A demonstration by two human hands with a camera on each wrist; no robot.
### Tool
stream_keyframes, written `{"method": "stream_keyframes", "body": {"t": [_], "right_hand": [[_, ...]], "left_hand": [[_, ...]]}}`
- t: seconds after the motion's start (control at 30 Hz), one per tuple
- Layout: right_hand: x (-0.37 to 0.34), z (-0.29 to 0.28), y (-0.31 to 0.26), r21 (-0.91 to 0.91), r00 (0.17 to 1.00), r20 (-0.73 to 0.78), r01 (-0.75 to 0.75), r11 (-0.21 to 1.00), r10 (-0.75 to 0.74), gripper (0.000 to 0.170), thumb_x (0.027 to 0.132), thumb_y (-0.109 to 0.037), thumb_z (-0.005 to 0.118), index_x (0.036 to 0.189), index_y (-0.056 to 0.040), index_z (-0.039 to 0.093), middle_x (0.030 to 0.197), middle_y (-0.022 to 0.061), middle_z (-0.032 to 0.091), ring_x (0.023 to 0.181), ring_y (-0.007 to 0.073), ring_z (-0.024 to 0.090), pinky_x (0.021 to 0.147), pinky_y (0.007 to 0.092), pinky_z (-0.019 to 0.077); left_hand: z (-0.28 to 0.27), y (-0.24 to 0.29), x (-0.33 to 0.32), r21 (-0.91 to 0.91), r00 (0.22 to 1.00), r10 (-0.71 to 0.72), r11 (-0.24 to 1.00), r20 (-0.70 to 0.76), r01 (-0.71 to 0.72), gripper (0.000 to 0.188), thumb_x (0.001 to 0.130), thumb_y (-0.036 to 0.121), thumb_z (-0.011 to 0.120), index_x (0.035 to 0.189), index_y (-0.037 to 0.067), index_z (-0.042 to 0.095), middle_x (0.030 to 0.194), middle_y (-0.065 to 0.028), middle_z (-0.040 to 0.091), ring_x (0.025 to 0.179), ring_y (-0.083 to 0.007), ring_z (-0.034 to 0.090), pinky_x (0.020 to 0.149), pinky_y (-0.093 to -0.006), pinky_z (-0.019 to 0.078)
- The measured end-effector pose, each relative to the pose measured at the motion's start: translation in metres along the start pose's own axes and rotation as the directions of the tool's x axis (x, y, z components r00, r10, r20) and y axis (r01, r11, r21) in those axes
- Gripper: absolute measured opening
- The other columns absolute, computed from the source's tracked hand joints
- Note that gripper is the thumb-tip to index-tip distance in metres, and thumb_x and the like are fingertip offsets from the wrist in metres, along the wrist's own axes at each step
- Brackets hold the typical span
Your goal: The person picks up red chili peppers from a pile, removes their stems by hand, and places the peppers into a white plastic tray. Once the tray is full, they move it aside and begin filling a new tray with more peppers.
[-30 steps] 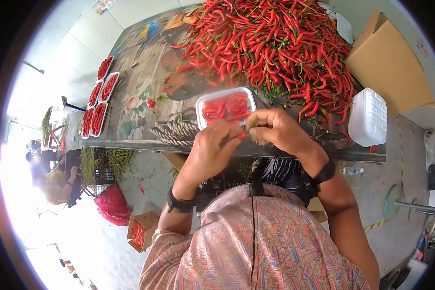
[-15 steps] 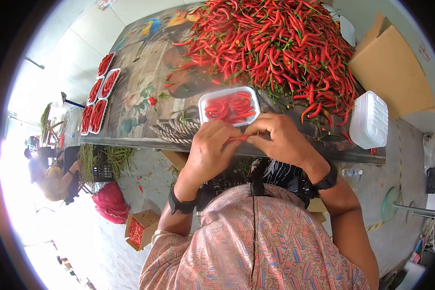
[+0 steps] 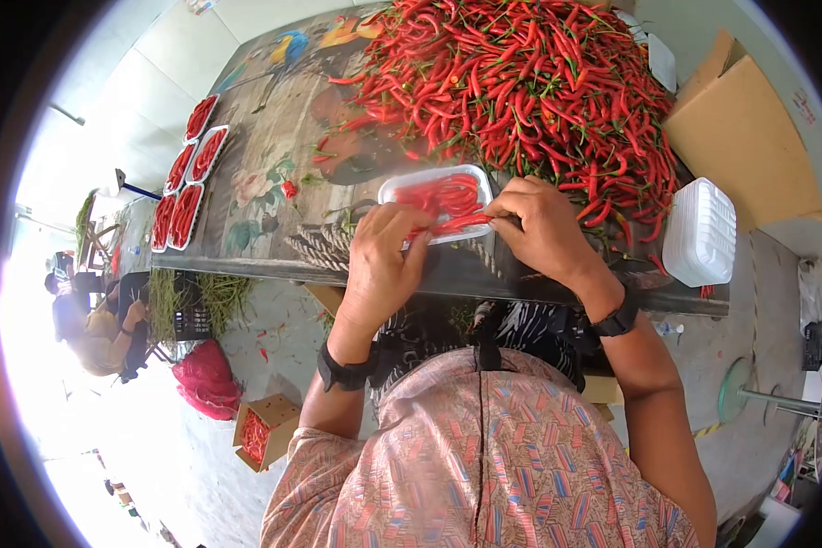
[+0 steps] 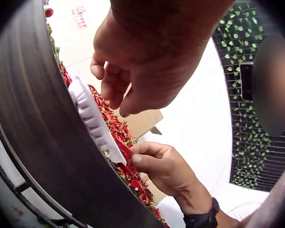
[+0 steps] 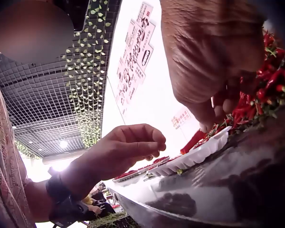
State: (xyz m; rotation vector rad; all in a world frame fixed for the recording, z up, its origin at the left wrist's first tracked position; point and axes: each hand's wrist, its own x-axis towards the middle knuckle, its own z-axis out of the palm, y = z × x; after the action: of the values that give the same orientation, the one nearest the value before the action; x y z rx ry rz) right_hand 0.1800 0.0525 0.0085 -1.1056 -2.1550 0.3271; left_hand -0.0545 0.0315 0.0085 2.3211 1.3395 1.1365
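A white foam tray [image 3: 476, 172] with red chilies [image 3: 449, 192] in it lies near the table's front edge. At its right end my right hand [image 3: 550, 236] pinches a red chili [image 3: 467, 221] between thumb and fingers, laid along the tray's near side. The left wrist view shows this chili [image 4: 123, 150] at the thumb tip. My left hand [image 3: 380, 265] hovers at the tray's left near corner, fingers loosely bent and holding nothing. A large heap of red chilies [image 3: 530, 100] with green stems lies behind the tray.
Several filled trays [image 3: 185, 217] stand at the table's left edge. Stacked white trays [image 3: 700, 233] are at the right, beside a cardboard box [image 3: 749, 137]. A rope [image 3: 318, 248] lies left of the tray. Another person [image 3: 105, 333] sits at far left.
Both hands have moved forward from the table's front edge to the tray and spread apart. The chili they held between them is now at the tray in my right hand; the left fingers have let go.
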Motion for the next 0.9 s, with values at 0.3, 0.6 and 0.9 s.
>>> {"method": "stream_keyframes", "body": {"t": [0.3, 0.6, 0.9], "right_hand": [[0.003, 0.013, -0.001, 0.059, 0.999, -0.032, 0.010, 0.998, -0.009, 0.006, 0.072, -0.006, 0.070, 0.076, -0.0048, 0.066, 0.078, 0.0137, 0.062, 0.081, 0.0343, 0.062, 0.071, 0.0448, 0.0481], [0.004, 0.013, 0.002, 0.045, 1.000, -0.016, 0.022, 0.999, -0.021, 0.006, 0.073, -0.005, 0.072, 0.078, -0.0056, 0.069, 0.080, 0.0111, 0.063, 0.081, 0.0320, 0.061, 0.073, 0.0428, 0.0482], [0.005, 0.015, 0.001, -0.026, 0.999, 0.013, 0.040, 0.999, -0.040, 0.005, 0.076, -0.007, 0.072, 0.081, -0.0071, 0.072, 0.080, 0.0077, 0.064, 0.082, 0.0289, 0.061, 0.074, 0.0406, 0.0477]], "left_hand": [[0.005, -0.001, 0.002, 0.013, 0.999, 0.001, 1.000, 0.053, -0.002, 0.014, 0.078, 0.001, 0.071, 0.092, 0.004, 0.069, 0.092, -0.0128, 0.066, 0.089, -0.0321, 0.064, 0.081, -0.0409, 0.0491], [0.011, -0.003, 0.005, 0.000, 0.997, 0.052, 0.999, 0.062, -0.052, 0.012, 0.078, 0.002, 0.071, 0.090, 0.005, 0.070, 0.087, -0.0109, 0.063, 0.084, -0.0315, 0.062, 0.076, -0.0416, 0.0475], [0.014, -0.004, 0.005, 0.017, 0.994, 0.075, 0.997, 0.084, -0.077, 0.010, 0.078, 0.004, 0.070, 0.088, 0.005, 0.070, 0.084, -0.0095, 0.060, 0.082, -0.0311, 0.060, 0.074, -0.0417, 0.0459]]}}
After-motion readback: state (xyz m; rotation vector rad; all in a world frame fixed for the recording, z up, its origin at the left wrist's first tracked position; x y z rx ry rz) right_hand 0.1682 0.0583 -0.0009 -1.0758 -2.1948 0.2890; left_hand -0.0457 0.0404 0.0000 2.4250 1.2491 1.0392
